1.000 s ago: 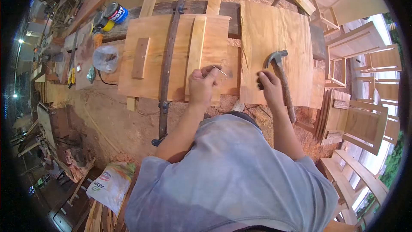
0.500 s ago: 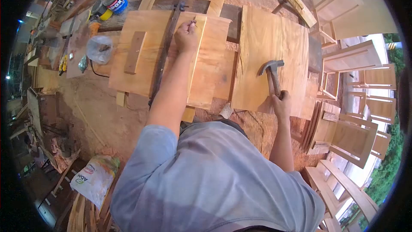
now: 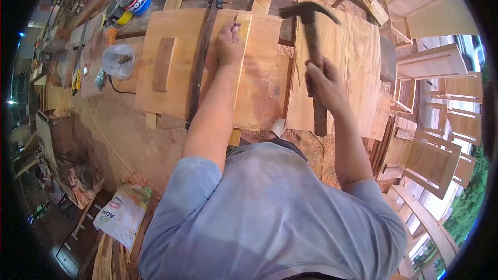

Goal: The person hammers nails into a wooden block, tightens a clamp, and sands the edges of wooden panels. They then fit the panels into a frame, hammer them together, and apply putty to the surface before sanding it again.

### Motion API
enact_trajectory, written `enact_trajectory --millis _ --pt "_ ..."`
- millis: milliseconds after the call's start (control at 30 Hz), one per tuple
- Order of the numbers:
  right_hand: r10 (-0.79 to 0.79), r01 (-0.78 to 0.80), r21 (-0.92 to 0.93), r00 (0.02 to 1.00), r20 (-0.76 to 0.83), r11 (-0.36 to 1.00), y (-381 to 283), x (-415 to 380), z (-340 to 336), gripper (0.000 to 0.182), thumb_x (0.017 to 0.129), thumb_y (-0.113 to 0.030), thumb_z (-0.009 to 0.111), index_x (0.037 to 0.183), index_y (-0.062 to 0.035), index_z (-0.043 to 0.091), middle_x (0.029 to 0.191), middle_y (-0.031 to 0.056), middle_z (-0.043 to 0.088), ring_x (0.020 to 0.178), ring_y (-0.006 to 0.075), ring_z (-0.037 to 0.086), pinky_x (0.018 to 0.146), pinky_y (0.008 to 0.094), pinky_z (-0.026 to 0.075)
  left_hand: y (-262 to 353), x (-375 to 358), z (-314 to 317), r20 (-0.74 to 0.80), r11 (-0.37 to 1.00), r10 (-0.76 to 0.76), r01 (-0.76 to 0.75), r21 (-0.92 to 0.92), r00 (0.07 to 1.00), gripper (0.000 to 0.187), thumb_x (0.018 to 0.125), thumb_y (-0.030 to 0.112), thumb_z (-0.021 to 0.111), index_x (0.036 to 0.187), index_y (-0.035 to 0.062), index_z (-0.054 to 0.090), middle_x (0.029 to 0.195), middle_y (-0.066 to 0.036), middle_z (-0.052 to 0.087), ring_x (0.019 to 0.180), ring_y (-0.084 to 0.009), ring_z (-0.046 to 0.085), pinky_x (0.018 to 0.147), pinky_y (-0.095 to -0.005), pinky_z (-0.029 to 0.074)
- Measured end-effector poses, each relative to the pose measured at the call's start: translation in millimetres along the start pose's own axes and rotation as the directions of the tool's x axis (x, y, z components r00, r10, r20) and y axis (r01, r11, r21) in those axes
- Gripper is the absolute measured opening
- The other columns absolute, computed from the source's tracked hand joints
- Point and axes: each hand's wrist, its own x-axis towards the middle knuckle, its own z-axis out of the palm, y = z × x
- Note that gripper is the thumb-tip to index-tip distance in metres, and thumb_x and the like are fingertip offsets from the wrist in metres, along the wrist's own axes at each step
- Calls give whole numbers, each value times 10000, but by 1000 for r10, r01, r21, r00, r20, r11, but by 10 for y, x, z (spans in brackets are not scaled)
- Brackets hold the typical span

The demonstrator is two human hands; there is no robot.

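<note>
My right hand point(image 3: 326, 84) is wrapped round the handle of a claw hammer point(image 3: 309, 36), whose dark head is raised over the wooden panels. My left hand point(image 3: 230, 44) is closed in a pinch at the far end of a narrow wooden strip point(image 3: 241, 67). Between its fingertips is a small, thin thing that looks like a nail, mostly hidden. The strip lies on a wide light-wood panel point(image 3: 264, 78). Just left of that hand, a long dark metal bar clamp point(image 3: 203, 54) crosses the panel.
A short wood block point(image 3: 164, 65) lies on the panel's left part. Another wide panel point(image 3: 358, 67) is at right. Farther left are a clear plastic bag point(image 3: 118, 62) and paint cans point(image 3: 136, 2). Wooden chair frames point(image 3: 430, 158) stand at right; a white sack point(image 3: 122, 215) lies lower left.
My right hand has lifted the hammer up and to the left, from low over the right panel. My left hand stays at the strip's far end, its fingers still closed.
</note>
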Motion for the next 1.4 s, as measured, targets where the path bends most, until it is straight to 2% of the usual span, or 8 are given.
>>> enact_trajectory --millis 300,400,600,667,867,967,1200,1400 --pt "1 12 -57 973 232 998 -576 328 504 231 931 -222 573 1047 -23 558 740 14 523 604 95 511 534 272 450 50 -35 -25 26 993 25 -28 113 999 151 916 154 557 976 80 675 922 -161 683 850 -326 662 731 -381 516" --pt "69 53 -440 964 256 896 -719 373 486 220 942 -233 564 1026 -29 555 742 7 519 618 93 510 544 272 448 50 2 7 39 988 16 -22 152 999 167 917 171 558 969 72 681 933 -161 685 867 -325 664 738 -383 519" --pt "-220 306 -447 947 235 841 -629 426 543 247 940 -253 565 1005 -15 543 699 6 509 622 101 504 542 276 427 114 -28 -16 24 991 -25 21 135 999 192 915 176 560 953 48 697 921 -162 692 863 -323 672 747 -375 526" --pt "-115 253 -611 960 256 750 -508 497 501 321 906 -292 589 988 18 579 748 199 601 696 328 594 663 421 462 109 -22 1 22 991 -13 10 130 1000 193 913 172 562 954 45 702 918 -162 694 855 -319 676 748 -369 527" --pt "-46 185 -580 968 246 793 -407 470 489 319 901 -297 590 948 18 580 757 218 598 710 353 593 667 434 455 48 -47 37 -12 993 -117 117 5 993 205 911 182 571 964 39 708 932 -155 698 860 -296 684 758 -346 526" --pt "-55 208 -566 960 275 797 -563 459 471 267 928 -255 571 1043 -14 579 674 -6 493 596 103 496 530 296 424 -4 -17 48 -13 999 -32 32 -34 999 202 906 185 578 964 40 706 943 -156 698 861 -297 683 757 -359 526" --pt "-43 228 -756 966 257 613 -542 556 512 259 939 -249 555 1032 -7 574 702 10 541 584 107 502 517 300 436 12 -10 57 20 989 0 -3 151 1000 213 919 222 559 986 74 698 915 -155 694 847 -318 671 722 -397 525" --pt "-49 140 -462 978 203 876 -725 519 512 287 927 -291 579 963 -7 572 691 70 571 595 149 564 539 336 457 61 -8 55 41 987 -37 30 157 998 201 927 227 547 971 103 699 921 -145 692 843 -327 664 707 -420 521"
